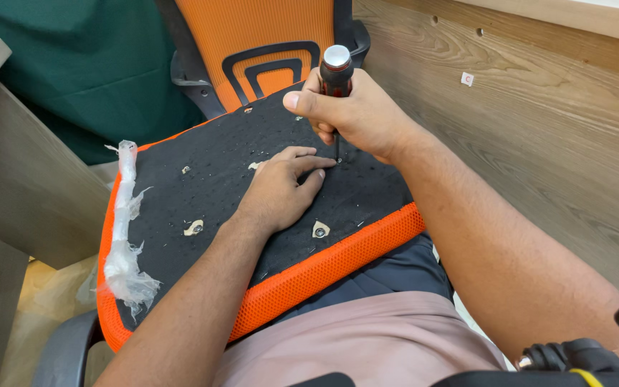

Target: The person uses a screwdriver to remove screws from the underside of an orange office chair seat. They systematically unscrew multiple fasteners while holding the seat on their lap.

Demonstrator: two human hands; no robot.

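Across your lap, an upturned chair seat point(202, 186) is lying with its black fabric underside facing up and its orange mesh edge wrapping the near side. Your right hand point(356, 115) is wrapping tightly around the dark handle of a screwdriver point(337, 75), holding it upright with the silver cap on top and the thin shaft pointing down onto the black fabric. Your left hand point(281, 190) is resting flat on the seat, palm down, with the fingers stretched forward and their tips lying just beside the screwdriver's tip. Near your left wrist, a screw hole with a pale torn patch point(320, 229) is showing in the fabric, and another is sitting further left. Torn clear plastic wrap point(125, 251) is clinging along the left edge of the seat. Behind the seat, an orange chair back point(266, 36) is standing, and a wooden floor point(539, 136) is spreading out to your right.
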